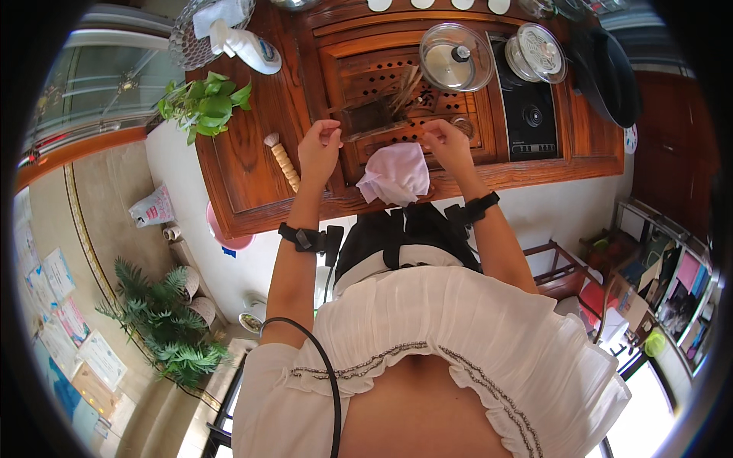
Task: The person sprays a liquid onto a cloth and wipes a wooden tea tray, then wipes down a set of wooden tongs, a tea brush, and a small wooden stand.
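A dark wooden rack or box (369, 117) with thin wooden sticks (408, 89) at its right end is between my hands, over the slatted tea tray (469, 106). My left hand (320, 150) is at its left end, thumb and fingers bent together. My right hand (449, 149) is near its right end, fingertips drawn together. Whether either hand grips it is not clear. Just below lies a crumpled pale pink cloth (395, 173). A brush with a ridged light handle (282, 160) rests left of my left hand. Behind my right fingers is a small round brown object (462, 126), partly covered.
A glass-lidded pot (457, 57) stands at the back of the wooden tea table (246, 154). To its right are an induction plate (532, 123), a glass pot (535, 52) and a black pan (604, 74). A leafy plant (209, 106) and a white spray bottle (246, 48) are at left.
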`<state>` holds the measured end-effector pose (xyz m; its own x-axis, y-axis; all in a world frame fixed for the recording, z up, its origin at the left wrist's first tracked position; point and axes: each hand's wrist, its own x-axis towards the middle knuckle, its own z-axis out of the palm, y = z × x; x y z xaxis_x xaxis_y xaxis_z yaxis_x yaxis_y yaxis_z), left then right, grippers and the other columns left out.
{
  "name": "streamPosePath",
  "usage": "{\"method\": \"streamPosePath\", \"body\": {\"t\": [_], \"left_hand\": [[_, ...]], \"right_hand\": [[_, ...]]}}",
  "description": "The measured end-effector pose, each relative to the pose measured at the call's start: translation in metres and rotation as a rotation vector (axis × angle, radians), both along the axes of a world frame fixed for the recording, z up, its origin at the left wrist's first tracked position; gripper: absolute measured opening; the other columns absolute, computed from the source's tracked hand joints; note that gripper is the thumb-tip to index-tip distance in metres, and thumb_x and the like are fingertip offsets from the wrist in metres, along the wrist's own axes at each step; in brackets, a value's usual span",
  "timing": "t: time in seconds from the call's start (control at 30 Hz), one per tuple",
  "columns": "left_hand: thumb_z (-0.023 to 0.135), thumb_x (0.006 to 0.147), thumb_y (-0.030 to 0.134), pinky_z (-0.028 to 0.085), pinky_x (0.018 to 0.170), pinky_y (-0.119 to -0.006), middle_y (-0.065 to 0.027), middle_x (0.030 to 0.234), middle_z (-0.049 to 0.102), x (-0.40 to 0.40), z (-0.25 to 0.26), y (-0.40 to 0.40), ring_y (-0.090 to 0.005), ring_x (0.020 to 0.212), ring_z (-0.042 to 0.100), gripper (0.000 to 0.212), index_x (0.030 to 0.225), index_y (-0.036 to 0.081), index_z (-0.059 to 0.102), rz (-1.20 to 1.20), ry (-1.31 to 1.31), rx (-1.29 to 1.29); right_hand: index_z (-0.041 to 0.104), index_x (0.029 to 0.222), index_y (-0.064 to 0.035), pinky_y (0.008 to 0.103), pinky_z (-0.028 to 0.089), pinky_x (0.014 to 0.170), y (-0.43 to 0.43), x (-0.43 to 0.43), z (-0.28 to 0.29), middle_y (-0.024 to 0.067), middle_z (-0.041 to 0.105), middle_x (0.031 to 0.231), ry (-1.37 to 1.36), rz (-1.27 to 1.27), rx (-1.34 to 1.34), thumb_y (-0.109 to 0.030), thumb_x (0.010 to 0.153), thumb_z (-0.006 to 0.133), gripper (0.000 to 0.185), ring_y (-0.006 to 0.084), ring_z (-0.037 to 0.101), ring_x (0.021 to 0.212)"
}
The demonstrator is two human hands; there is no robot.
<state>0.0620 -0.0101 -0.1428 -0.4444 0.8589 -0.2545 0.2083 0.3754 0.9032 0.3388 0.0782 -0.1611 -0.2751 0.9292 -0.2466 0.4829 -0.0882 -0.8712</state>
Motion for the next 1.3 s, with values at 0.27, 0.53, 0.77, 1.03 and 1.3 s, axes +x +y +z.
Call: {"method": "streamPosePath", "body": {"t": [0.27,0.53,0.77,1.03,1.3], "left_hand": [[0.077,0.078,0.012,0.053,0.076,-0.032,-0.0119,0.12,0.056,0.001,-0.013,-0.027,-0.0185,0.086,0.065,0.058,0.13,0.007,0.051,-0.035,0.3,-0.066],[0.077,0.079,0.015,0.052,0.086,-0.036,-0.0143,0.124,0.055,0.013,-0.013,-0.008,-0.0252,0.107,0.062,0.061,0.132,0.006,0.049,-0.114,0.252,-0.031],[0.077,0.079,0.016,0.052,0.089,-0.037,-0.0154,0.123,0.058,0.008,-0.025,-0.006,-0.0263,0.111,0.061,0.062,0.133,0.005,0.049,-0.134,0.252,-0.033],[0.074,0.081,0.017,0.048,0.098,-0.04,-0.0169,0.131,0.054,0.012,-0.022,0.003,-0.0301,0.117,0.058,0.062,0.135,0.006,0.046,-0.188,0.235,-0.092],[0.077,0.078,0.017,0.048,0.098,-0.041,-0.0144,0.129,0.051,0.012,-0.015,-0.002,-0.0308,0.118,0.056,0.065,0.136,0.011,0.047,-0.182,0.221,-0.042]], "right_hand": [[0.062,0.111,-0.0109,0.0416,0.054,0.071,0.018,0.036,0.018,0.009,0.066,0.093,-0.623,-0.172,0.347,-0.033,0.081,0.075,0.039,0.0286,0.068,0.086],[0.057,0.118,-0.0122,0.0455,0.052,0.083,0.032,0.042,0.025,0.0145,0.063,0.114,-0.859,0.011,-0.028,-0.042,0.075,0.079,0.057,0.0338,0.064,0.102],[0.059,0.114,-0.0094,0.0446,0.053,0.083,0.027,0.047,0.015,0.0135,0.066,0.111,-0.84,-0.106,-0.033,-0.043,0.072,0.08,0.058,0.0317,0.066,0.101],[0.064,0.109,-0.0098,0.0429,0.054,0.079,0.027,0.051,0.01,0.0082,0.071,0.099,-0.764,-0.187,-0.116,-0.038,0.072,0.081,0.05,0.0289,0.068,0.094],[0.063,0.095,-0.0025,0.0264,0.052,0.062,0.028,0.048,0.03,0.0051,0.068,0.082,-0.074,-0.15,-0.338,-0.02,0.075,0.082,0.032,0.0129,0.067,0.069]]}}
